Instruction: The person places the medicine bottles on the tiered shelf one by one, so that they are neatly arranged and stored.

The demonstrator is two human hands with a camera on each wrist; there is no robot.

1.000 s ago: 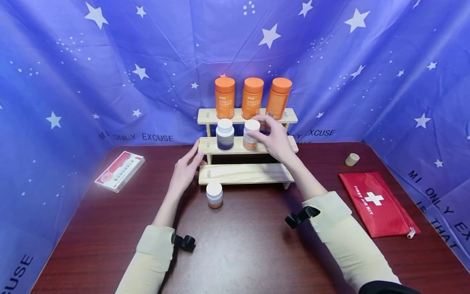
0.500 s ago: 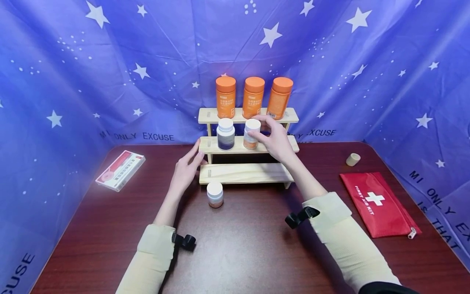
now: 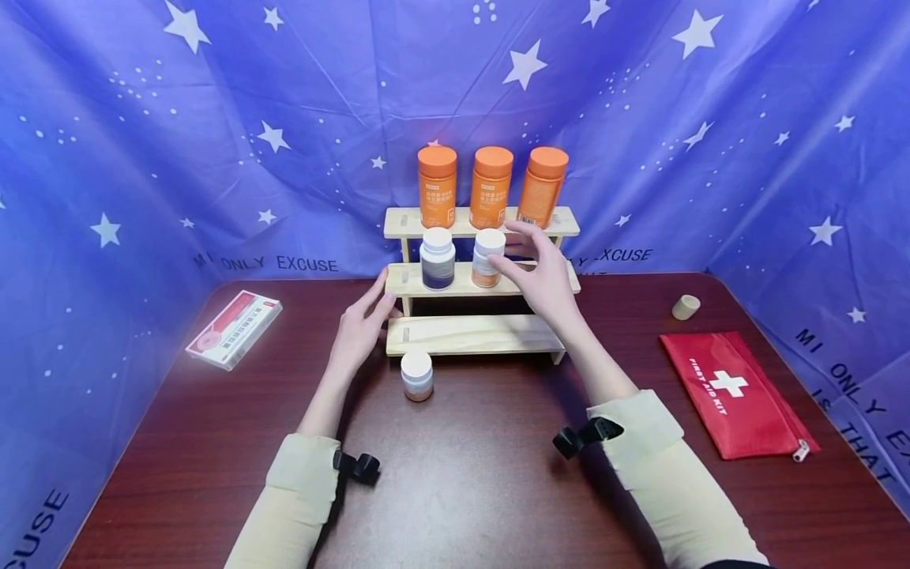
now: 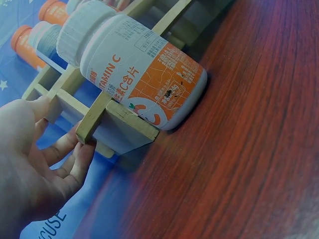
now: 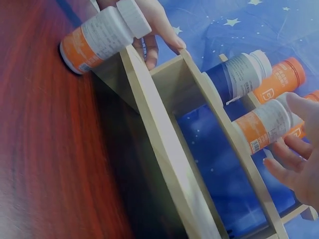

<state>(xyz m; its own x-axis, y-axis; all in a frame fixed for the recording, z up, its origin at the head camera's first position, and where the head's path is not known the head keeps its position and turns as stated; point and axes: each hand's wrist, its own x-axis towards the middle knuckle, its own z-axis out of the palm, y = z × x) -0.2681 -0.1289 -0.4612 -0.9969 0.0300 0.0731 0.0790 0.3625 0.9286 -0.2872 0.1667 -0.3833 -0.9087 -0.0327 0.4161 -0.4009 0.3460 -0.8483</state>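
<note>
In the head view, a three-tier wooden display stand point(image 3: 476, 335) stands at the table's back. My left hand point(image 3: 359, 328) holds its left end, fingertips on the ends of the boards point(image 4: 87, 119). On the middle tier are a white-and-orange pill bottle point(image 3: 488, 259) and, left of it, a white-and-purple pill bottle point(image 3: 437, 261). My right hand point(image 3: 543, 273) is beside the orange-labelled bottle, fingers spread apart from it and thumb close to its cap; whether the thumb touches is unclear. Another white-and-orange vitamin C bottle point(image 4: 144, 69) stands on the table before the stand's left end.
Three orange bottles point(image 3: 490, 190) stand on the top tier. A white-and-red medicine box point(image 3: 235, 330) lies at left. At right are a red first aid pouch point(image 3: 732, 395) and a small pale cylinder point(image 3: 686, 307). A blue starry curtain point(image 3: 320, 118) hangs behind the table.
My right hand has let go of the white-and-orange bottle on the middle tier and drawn slightly right. The bottle stays upright there. My left hand has not moved.
</note>
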